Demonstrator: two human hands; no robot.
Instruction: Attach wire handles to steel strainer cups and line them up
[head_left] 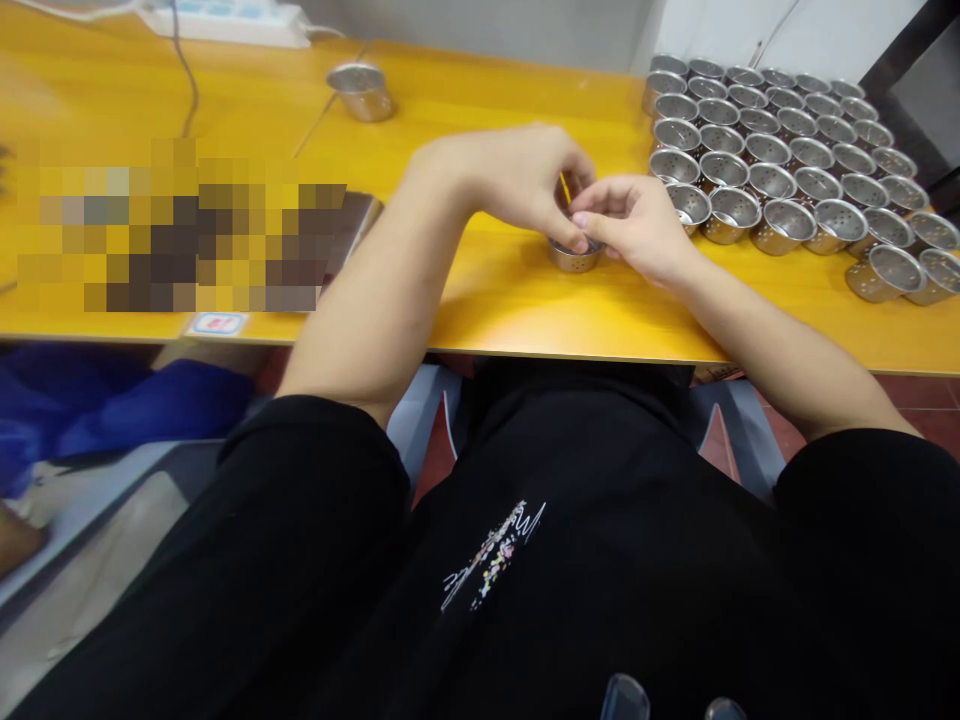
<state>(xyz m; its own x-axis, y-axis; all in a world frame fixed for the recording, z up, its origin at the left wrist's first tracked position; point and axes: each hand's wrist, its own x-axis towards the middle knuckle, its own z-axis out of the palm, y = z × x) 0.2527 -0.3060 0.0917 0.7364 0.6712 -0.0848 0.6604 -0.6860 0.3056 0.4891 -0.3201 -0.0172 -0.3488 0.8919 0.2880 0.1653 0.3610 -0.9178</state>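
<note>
Centrally, the table (487, 300) shows its near edge as a line running across the middle of the frame, just below both forearms. Bare yellow surface lies between that edge and the hands, and more lies left of them, as far as a blurred patch at centre left. Further bare surface extends above the hands toward the lone cup (362, 90) at upper centre. On the right, room is tight: the cup rows (780, 150) fill the upper right of the frame, and the nearest of them stands just beside the right hand's knuckles. At the upper left edge lies a power strip (225, 20), with a cable (187, 80) running down from it across the table. A label (216, 323) sits on the table's near edge at lower left of the tabletop.

The cup (574, 258), a small perforated metal one, stands upright on the table at frame centre, directly under the fingertips of both hands. The left hand (517, 180) arches over it from the left, fingers curled down and pinched at the rim. The right hand (637, 225) comes in from the right, fingers likewise closed on the rim, touching the left hand's tips. Whether any smaller part is pinched between the fingers cannot be told.
</note>
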